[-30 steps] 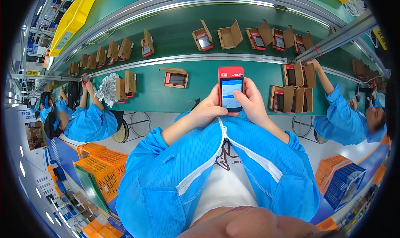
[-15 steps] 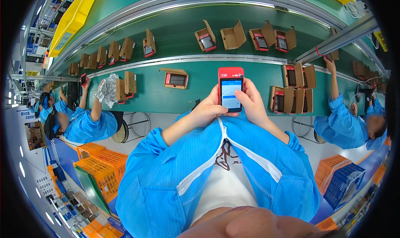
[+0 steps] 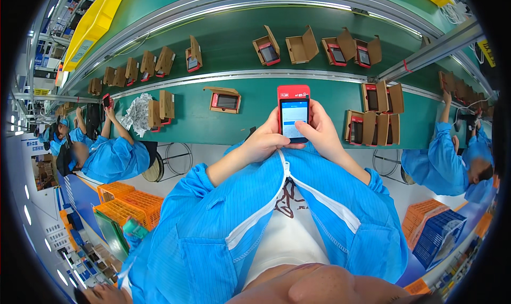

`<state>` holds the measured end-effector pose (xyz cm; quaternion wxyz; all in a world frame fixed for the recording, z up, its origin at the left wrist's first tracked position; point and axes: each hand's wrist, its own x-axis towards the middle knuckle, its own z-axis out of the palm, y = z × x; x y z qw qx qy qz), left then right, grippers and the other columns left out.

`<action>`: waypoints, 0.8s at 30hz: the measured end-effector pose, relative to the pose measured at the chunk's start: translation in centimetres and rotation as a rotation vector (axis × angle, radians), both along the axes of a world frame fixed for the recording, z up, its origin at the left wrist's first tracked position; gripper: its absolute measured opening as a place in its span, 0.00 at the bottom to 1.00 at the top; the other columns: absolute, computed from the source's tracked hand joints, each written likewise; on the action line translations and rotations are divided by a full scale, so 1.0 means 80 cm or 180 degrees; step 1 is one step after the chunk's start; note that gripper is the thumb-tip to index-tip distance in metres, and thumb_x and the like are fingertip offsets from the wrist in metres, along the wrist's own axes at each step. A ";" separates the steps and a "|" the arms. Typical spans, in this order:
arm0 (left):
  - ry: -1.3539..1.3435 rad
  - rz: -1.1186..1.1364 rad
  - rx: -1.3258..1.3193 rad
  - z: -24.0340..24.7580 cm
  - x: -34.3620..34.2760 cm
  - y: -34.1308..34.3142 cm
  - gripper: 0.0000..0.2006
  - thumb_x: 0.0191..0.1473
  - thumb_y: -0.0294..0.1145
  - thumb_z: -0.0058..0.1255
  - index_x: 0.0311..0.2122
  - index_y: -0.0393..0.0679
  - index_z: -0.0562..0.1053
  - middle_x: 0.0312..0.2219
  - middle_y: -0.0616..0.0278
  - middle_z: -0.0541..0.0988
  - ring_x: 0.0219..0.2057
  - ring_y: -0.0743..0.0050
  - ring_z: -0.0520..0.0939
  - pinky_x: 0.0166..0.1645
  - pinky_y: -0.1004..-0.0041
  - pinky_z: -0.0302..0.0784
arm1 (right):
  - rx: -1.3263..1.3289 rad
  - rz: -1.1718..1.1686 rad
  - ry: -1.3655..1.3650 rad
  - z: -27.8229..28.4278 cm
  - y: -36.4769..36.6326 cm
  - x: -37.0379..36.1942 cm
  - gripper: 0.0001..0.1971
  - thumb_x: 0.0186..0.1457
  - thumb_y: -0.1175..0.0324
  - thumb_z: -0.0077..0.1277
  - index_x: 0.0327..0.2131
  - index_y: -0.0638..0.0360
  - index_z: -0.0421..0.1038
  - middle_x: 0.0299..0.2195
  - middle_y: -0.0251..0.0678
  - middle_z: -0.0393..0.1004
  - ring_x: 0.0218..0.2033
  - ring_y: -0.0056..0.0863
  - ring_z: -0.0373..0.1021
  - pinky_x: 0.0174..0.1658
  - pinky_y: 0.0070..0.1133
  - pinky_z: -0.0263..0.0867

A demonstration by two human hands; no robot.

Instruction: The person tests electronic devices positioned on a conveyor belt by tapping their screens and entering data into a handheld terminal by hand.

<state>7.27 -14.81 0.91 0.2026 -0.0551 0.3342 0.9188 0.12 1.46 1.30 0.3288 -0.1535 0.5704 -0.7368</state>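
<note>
Upright in front of my chest is a handheld payment terminal (image 3: 294, 92) with a red body and a lit blue-and-white screen. My left hand (image 3: 265, 142) wraps its lower left side, thumb across the bottom edge. From the other side my right hand (image 3: 323, 133) grips it, its thumb resting on the lower part of the screen. The fingers behind the terminal are hidden. To the left on the green bench lies an open cardboard box (image 3: 225, 100) with a similar red terminal inside. More open boxes with terminals (image 3: 372, 128) are grouped to the right of my hands.
Beyond a metal rail, a green conveyor (image 3: 229, 54) carries several open boxes. Crumpled silvery wrapping (image 3: 137, 114) lies beside upright boxes at left. Co-workers in blue sit on both sides. Orange crates (image 3: 141, 205) stand behind left, a blue crate (image 3: 439, 235) behind right.
My right thumb has moved down the screen. Boxes on the conveyor have shifted slightly right. The right co-worker's arm has moved further right, and another person has appeared at lower left.
</note>
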 end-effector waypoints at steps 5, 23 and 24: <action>0.0014 -0.0021 0.0082 -0.003 0.001 -0.003 0.46 0.44 0.16 0.43 0.63 0.53 0.33 0.58 0.52 0.52 0.58 0.55 0.61 0.54 0.53 0.69 | -0.0123 -0.0170 -0.0150 -0.004 -0.005 -0.001 0.21 0.57 0.70 0.45 0.52 0.67 0.55 0.45 0.40 0.67 0.46 0.23 0.65 0.50 0.21 0.62; -0.0097 0.0520 -0.0191 -0.051 -0.020 -0.050 0.36 0.47 0.26 0.43 0.61 0.46 0.42 0.55 0.52 0.61 0.43 0.71 0.74 0.30 0.79 0.70 | 0.0408 0.0079 -0.0939 -0.054 -0.032 0.007 0.20 0.63 0.53 0.32 0.39 0.63 0.63 0.24 0.36 0.69 0.19 0.18 0.65 0.20 0.15 0.61; -0.0208 0.0411 -0.0221 -0.057 -0.017 -0.060 0.36 0.51 0.29 0.42 0.62 0.46 0.40 0.57 0.51 0.58 0.48 0.68 0.70 0.36 0.76 0.70 | 0.0367 -0.0177 -0.1212 -0.065 -0.038 0.000 0.19 0.64 0.54 0.32 0.37 0.62 0.63 0.23 0.36 0.69 0.17 0.19 0.63 0.18 0.16 0.59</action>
